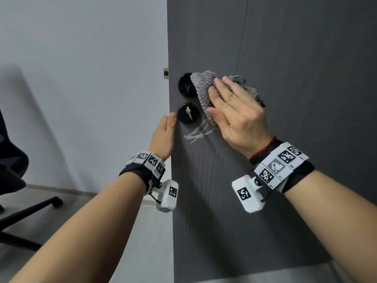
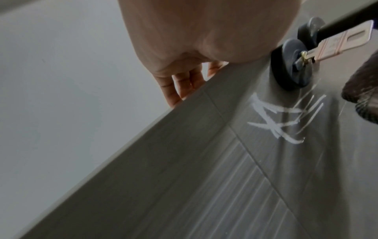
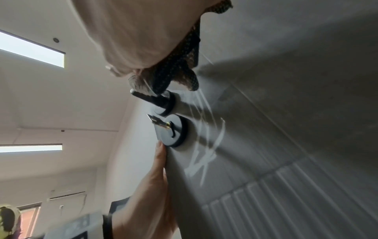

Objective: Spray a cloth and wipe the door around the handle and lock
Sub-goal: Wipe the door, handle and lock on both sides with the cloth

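Head view, near to far: both forearms reach up from 6 o'clock toward the door [image 1: 285, 99]. Left hand [image 1: 163, 137] grips the door's free edge, thumb on the face just beside the lock [image 1: 187, 113] at its 8 o'clock; left wrist view shows the fingers [image 2: 184, 85] curled round the far side of the edge. Right hand [image 1: 234, 113] lies flat, fingers straight, pressing the cloth [image 1: 202, 88] against the door and over the handle [image 1: 185, 84]; the cloth covers the handle's lever, its rose showing at 9 o'clock of the cloth. A key [image 2: 335, 43] sticks out of the lock. White marks [image 1: 199, 132] sit at 5 o'clock of the lock, just below the cloth, not yet wiped. Judgement: wiping is under way around the handle; marks and lock surround remain. Risks: the cloth's frayed threads [image 1: 237, 78] could snag on the key when the wipe drops toward 6 o'clock, turning it or pulling it out; pressing on the lever could depress it; hard pressure could swing the door if the left grip slackens. An office chair [image 1: 12, 180] stands at 9 o'clock, well apart.
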